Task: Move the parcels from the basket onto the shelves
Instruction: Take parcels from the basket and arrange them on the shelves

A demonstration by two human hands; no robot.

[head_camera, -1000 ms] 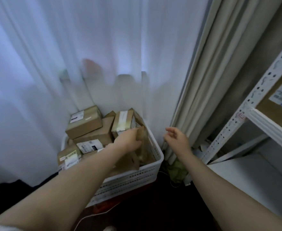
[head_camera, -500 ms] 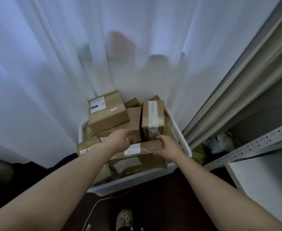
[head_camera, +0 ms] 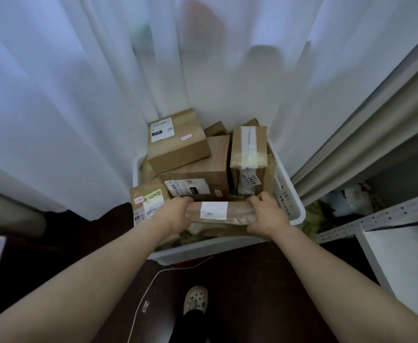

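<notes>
Hands: left hand and right hand grip opposite ends of one flat parcel.
Load: at least six parcels in one basket.
Right of basket: one shelf.

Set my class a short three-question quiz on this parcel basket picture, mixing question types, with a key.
1. True or false: the left hand and right hand grip the same long parcel.
2. Which number is printed on the label near the right wall of the basket? A 3408, B 1207, C 5590.
3. Fill in: behind the basket hangs a white ____.
Key: 1 true; 2 A; 3 curtain.
</notes>
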